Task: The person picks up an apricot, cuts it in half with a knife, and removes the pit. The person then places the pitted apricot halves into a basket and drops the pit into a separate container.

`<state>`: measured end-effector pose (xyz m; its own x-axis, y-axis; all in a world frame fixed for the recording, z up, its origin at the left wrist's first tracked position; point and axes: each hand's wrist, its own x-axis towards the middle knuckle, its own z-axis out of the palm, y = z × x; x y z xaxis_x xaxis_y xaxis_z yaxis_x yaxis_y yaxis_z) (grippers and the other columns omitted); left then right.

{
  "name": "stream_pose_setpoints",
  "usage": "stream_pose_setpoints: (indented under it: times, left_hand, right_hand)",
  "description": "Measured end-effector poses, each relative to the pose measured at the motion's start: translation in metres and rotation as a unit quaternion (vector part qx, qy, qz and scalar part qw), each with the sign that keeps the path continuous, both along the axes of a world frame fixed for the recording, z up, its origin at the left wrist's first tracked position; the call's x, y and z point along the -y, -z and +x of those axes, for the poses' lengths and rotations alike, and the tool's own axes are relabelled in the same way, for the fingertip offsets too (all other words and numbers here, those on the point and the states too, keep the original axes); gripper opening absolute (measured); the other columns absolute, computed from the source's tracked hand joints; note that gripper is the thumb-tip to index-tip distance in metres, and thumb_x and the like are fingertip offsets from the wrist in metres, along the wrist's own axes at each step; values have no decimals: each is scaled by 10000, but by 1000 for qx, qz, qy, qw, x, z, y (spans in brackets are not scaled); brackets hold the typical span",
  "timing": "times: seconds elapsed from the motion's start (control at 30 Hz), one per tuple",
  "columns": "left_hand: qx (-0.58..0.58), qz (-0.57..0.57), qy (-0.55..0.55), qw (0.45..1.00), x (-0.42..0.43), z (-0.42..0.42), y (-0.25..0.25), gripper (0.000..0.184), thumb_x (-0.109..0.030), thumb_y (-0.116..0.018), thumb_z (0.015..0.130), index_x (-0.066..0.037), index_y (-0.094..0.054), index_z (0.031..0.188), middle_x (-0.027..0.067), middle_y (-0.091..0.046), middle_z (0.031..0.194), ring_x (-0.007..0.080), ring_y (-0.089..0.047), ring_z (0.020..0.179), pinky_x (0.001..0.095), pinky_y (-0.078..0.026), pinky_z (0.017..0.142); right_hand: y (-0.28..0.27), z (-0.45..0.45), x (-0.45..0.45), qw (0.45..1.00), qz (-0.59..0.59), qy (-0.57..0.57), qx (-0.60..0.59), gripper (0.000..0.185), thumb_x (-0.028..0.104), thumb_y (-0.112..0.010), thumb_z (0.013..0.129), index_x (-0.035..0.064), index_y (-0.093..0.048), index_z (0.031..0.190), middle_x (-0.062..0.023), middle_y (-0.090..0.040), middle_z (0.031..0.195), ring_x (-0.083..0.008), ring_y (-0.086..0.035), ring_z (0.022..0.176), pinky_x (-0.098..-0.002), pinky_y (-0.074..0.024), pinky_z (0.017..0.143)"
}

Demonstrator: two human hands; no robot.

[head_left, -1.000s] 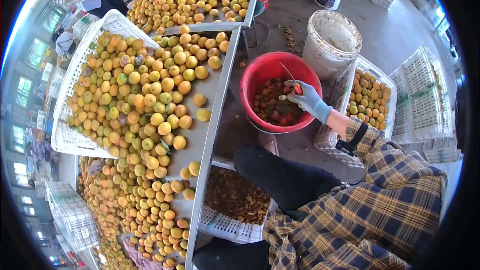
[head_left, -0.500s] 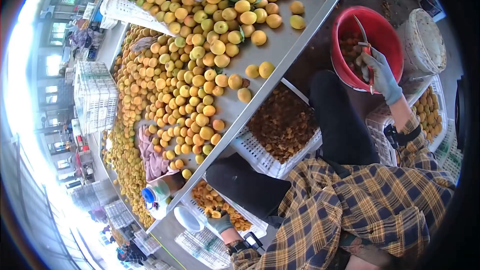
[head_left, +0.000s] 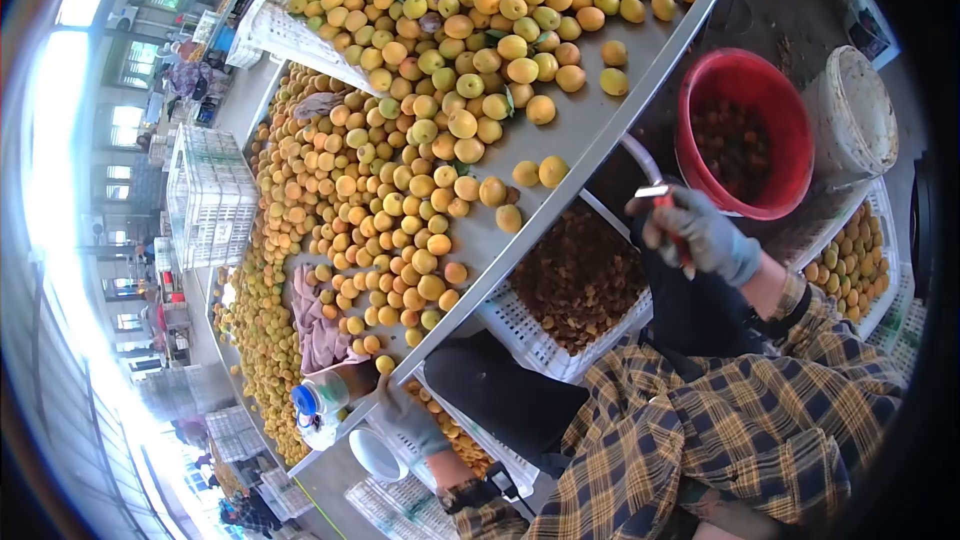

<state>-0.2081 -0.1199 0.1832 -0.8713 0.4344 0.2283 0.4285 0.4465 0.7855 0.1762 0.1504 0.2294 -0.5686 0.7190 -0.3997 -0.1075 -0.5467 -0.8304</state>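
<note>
My gloved right hand (head_left: pixel 705 235) is closed on the red handle of a curved knife (head_left: pixel 645 158), over my dark trouser leg. Its blade is smeared by motion. At the metal rim of the sorting table (head_left: pixel 590 150), my gloved left hand (head_left: pixel 405 415) reaches up with fingers stretched toward a yellow apricot (head_left: pixel 385 364). The fingertips are close to this fruit; I cannot tell whether they touch it. Below that hand, a white crate of halved apricots (head_left: pixel 470 445) is partly hidden. Whole apricots (head_left: pixel 420 200) cover much of the tabletop.
A red bucket (head_left: pixel 800 165) holds brownish pieces, beside a lidded white bucket (head_left: pixel 870 120). Between my legs stands a crate of dark brown pieces (head_left: pixel 575 290). A blue-capped jar (head_left: pixel 306 400) and pink cloth (head_left: pixel 318 325) lie near the table's corner. Whole apricots fill another crate (head_left: pixel 850 255).
My left hand has left the halved apricot it held over the crate and risen to the table edge. My right hand has brought the knife from the red bucket toward my leg.
</note>
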Motion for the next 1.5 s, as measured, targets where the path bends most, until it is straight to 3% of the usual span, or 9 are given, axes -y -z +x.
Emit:
stream_pose_setpoints:
  times: [0.23, 0.37, 0.63, 0.77, 0.83, 0.87, 0.9, 1.1, 1.5]
  left_hand:
    - [-119, -186, 109, 969, -110, -12, 27, 295, -208, -613, 855, -14, -602, 1077, 218, -571, 1099, 312, -592, 885, 371, -477, 771]
    - [-172, -336, 94, 921, -133, -4, 33, 508, -380, -685, 772, -76, -577, 1165, 242, -400, 1335, 355, -420, 1204, 411, -378, 973]
    - [-132, -334, 83, 930, -136, -11, 42, 508, -321, -678, 788, -48, -537, 1193, 229, -427, 1312, 351, -382, 1239, 413, -323, 1029]
    - [-64, 9, 128, 990, -129, 18, 34, 390, -86, -657, 817, 7, -493, 1159, 147, -505, 1190, 252, -506, 1096, 379, -433, 929]
    - [362, 310, 222, 851, -135, 66, 9, 363, -51, -631, 836, -17, -490, 1169, 118, -535, 1148, 222, -559, 1019, 354, -487, 855]
    - [446, 316, 236, 803, -141, 92, -6, 361, -15, -607, 845, -31, -478, 1182, 92, -556, 1106, 198, -588, 951, 333, -516, 791]
    - [441, 322, 282, 789, -148, 124, -21, 330, -64, -606, 863, -35, -493, 1171, 89, -565, 1107, 195, -583, 984, 313, -520, 796]
    - [490, 281, 369, 738, -159, 183, 6, 449, -49, -627, 841, -26, -456, 1255, 88, -550, 1167, 203, -541, 1073, 327, -465, 886]
    - [567, 322, 388, 652, -153, 195, 1, 539, -15, -641, 824, -39, -422, 1316, 104, -509, 1262, 243, -516, 1142, 366, -418, 984]
  right_hand:
    - [28, -25, 10, 997, -3, -81, -8, 293, 260, -503, 944, 29, -536, 1122, -9, -578, 725, -35, -490, 510, -172, -401, 463]
    - [42, -22, 10, 995, -77, -56, -32, 290, 252, -506, 944, 13, -533, 1107, -18, -570, 716, -69, -508, 529, -203, -430, 495]
    - [53, -34, 8, 994, 10, -91, -60, 345, 271, -500, 949, -12, -506, 1149, -26, -562, 717, -80, -533, 589, -202, -449, 544]
    - [67, -34, 10, 994, 57, -96, -17, 420, 357, -510, 941, 20, -503, 1191, -15, -547, 712, -47, -516, 610, -181, -425, 550]
    - [112, -47, 7, 838, -342, -198, -376, 413, 386, -508, 938, 38, -538, 1159, -9, -568, 749, -75, -551, 684, -214, -455, 610]
    - [88, -46, 23, 961, -62, -180, -198, 398, 384, -504, 939, 36, -552, 1127, -33, -584, 769, -103, -567, 722, -250, -466, 651]
    - [55, -50, 39, 964, 223, -143, 12, 386, 382, -500, 941, 34, -566, 1094, -57, -601, 789, -132, -582, 761, -286, -477, 692]
    - [26, -31, 45, 931, 307, -162, 113, 338, 366, -491, 938, 34, -543, 981, -214, -611, 799, -387, -590, 753, -386, -458, 650]
    - [27, -12, 64, 903, 339, -182, 190, 226, 269, -492, 938, 45, -517, 956, -206, -596, 742, -410, -576, 725, -419, -440, 590]
